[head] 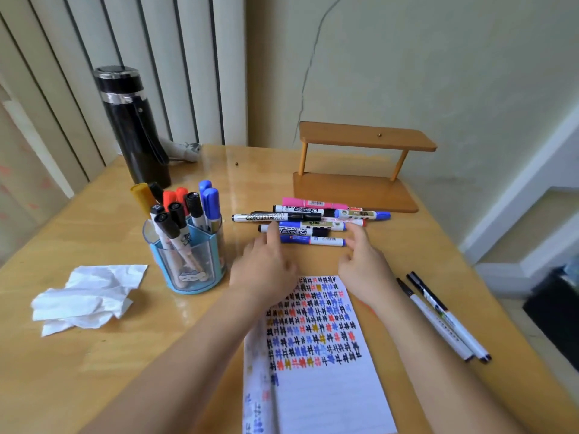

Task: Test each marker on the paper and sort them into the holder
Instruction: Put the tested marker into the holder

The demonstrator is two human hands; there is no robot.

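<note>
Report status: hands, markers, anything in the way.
Left hand, right hand open, at the loose marker pile. Holder partly filled. Nothing blocks the pile.

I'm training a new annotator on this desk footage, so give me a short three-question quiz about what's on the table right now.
1. True or false: the holder already has markers standing in it.
2. What lies on the table to the left of the holder? A) crumpled tissue B) scissors C) a mug
3. Fill in: two thin pens lie to the ___ of the paper.
Key: 1 true; 2 A; 3 right.
</note>
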